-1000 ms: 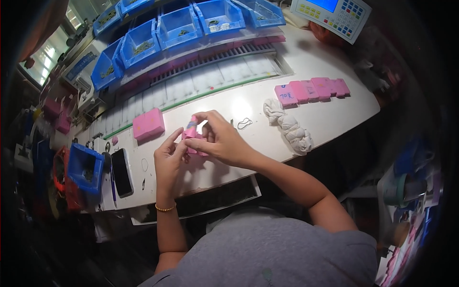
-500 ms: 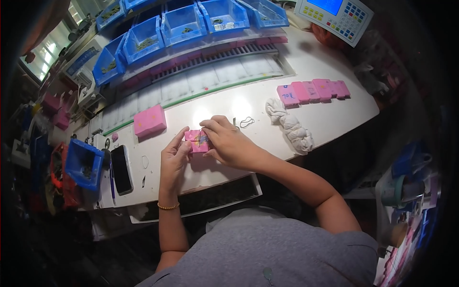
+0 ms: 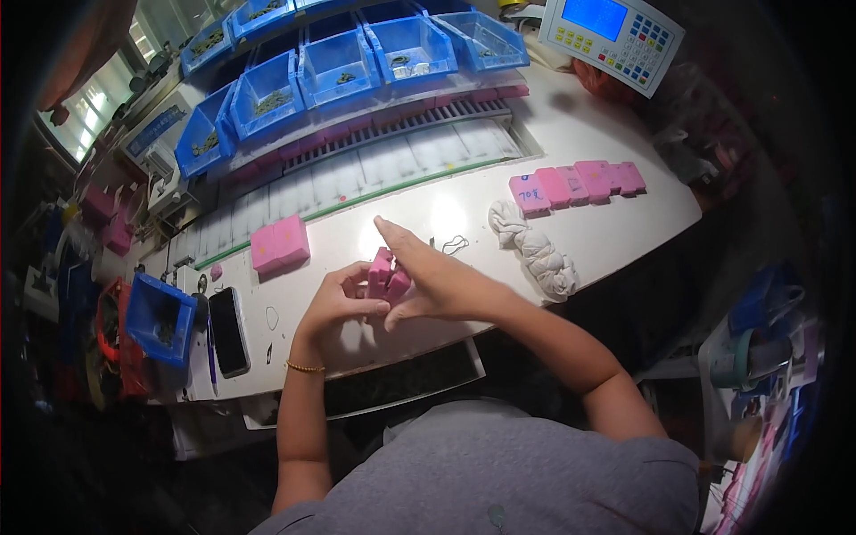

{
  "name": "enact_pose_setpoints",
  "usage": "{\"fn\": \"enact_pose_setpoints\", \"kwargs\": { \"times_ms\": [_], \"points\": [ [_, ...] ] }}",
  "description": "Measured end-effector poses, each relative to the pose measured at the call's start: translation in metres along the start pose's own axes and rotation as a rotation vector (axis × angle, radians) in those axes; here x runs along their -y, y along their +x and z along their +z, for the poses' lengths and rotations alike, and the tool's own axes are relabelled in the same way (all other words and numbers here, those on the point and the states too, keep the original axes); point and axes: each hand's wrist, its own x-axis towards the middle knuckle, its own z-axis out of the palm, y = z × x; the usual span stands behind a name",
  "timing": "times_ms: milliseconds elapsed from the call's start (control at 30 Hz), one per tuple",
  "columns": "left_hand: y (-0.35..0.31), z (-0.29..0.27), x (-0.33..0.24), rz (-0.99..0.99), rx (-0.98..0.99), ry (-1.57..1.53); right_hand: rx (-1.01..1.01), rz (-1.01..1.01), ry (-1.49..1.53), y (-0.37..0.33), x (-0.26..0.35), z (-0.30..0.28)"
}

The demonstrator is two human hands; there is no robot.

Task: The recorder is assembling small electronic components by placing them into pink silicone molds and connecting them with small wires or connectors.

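Above the front part of the white table, my left hand [image 3: 346, 298] grips a small pink rubber mold [image 3: 380, 267] between fingers and thumb. The mold's pieces stand at an angle to each other, with a gap showing between them. My right hand [image 3: 439, 278] is beside the mold, its fingers stretched out past the far side and its thumb apart on the near side. The palm hides part of the pink pieces, so whether it touches them is hard to see.
Larger pink blocks [image 3: 279, 243] stand left; a row of pink blocks [image 3: 578, 184] lies right, behind a twisted white cloth [image 3: 538, 250]. A phone [image 3: 229, 332] and blue bin [image 3: 160, 316] are at left. Blue bins [image 3: 337, 71] line the back, near a keypad device [image 3: 613, 40].
The mold has tipped from lying flat-faced between both hands to standing with its pieces apart. My right fingers have straightened away from it. The whole view has shifted slightly.
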Motion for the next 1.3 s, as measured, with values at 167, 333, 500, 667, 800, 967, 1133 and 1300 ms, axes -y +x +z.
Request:
{"fn": "enact_pose_setpoints", "kwargs": {
  "times_ms": [167,333,500,667,800,967,1133,1300],
  "points": [
    [-0.012,0.018,-0.009,0.046,0.167,-0.25,0.359,0.039,0.211,0.007,0.01,-0.046],
    [-0.013,0.03,-0.01,0.041,0.367,-0.302,0.257,-0.11,0.161,-0.003,0.023,-0.044],
    [-0.017,0.044,-0.003,0.031,0.261,-0.376,0.27,-0.07,0.071,-0.009,0.031,-0.045],
    [-0.012,0.042,0.003,0.078,0.372,-0.403,0.278,-0.095,0.097,-0.02,0.022,-0.046],
    [-0.014,0.042,-0.003,0.15,0.304,-0.417,0.205,-0.038,0.11,-0.027,0.018,-0.04],
    [-0.028,0.036,-0.001,0.077,-0.432,0.178,-0.204,0.16,-0.246,-0.047,-0.033,-0.074],
    [-0.016,0.029,0.015,0.156,-1.029,0.785,-0.173,0.075,-0.581,-0.057,-0.05,-0.07],
    [-0.011,0.052,-0.002,0.1,-1.096,0.975,-0.133,-0.012,-0.686,-0.042,-0.064,-0.055]
  ]
}}
